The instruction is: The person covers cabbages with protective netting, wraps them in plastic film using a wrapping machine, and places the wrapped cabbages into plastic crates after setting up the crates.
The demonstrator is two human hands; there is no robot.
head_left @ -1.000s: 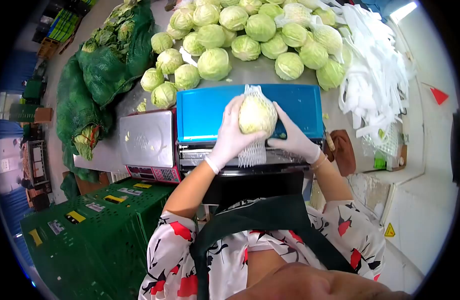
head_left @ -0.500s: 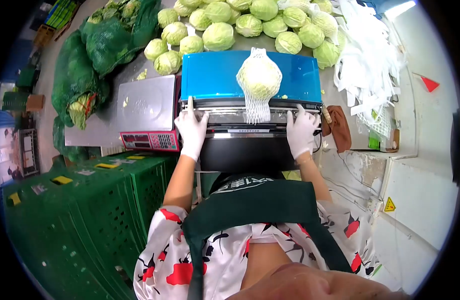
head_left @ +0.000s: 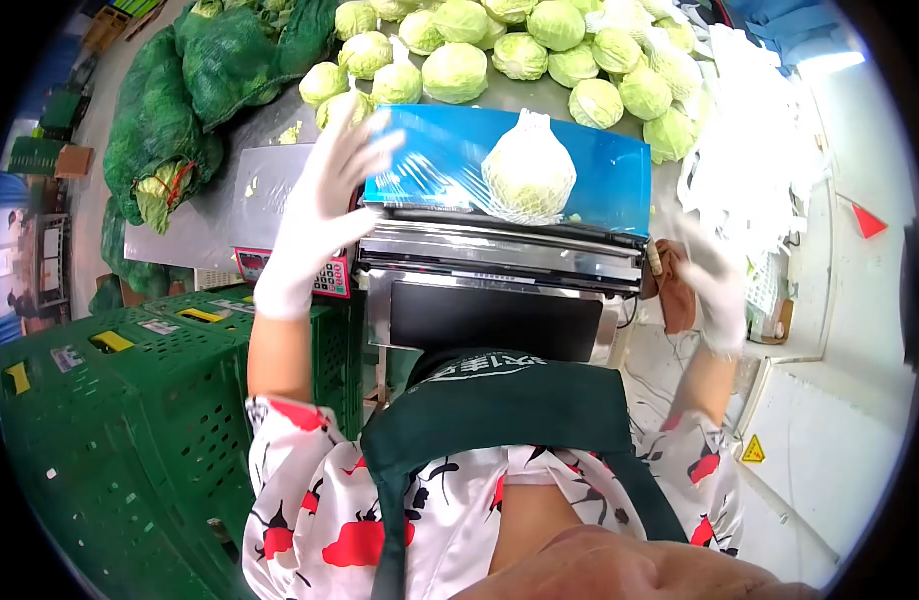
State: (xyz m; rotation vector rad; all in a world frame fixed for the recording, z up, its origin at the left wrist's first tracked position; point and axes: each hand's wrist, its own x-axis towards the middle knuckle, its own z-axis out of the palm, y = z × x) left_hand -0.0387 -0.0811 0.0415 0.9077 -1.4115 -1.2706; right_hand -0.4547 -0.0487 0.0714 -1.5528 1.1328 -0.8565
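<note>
Fingers [head_left: 367, 157] of the left hand [head_left: 319, 225] spread wide; blurred right hand [head_left: 717, 283] also splayed; net-sleeved cabbage [head_left: 527, 172] rests on blue panel [head_left: 619, 185].

Left hand [head_left: 329, 205] and right hand [head_left: 711, 275] have moved outward from the metal bars [head_left: 499, 252]

Netted cabbage [head_left: 529, 172] on blue panel [head_left: 614, 172], left hand [head_left: 324, 210] raised, right hand [head_left: 714, 283] blurred

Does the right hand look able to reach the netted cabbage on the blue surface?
Probably yes: the right hand, though blurred, looks open, and nothing solid shows between it and the netted cabbage.
</note>
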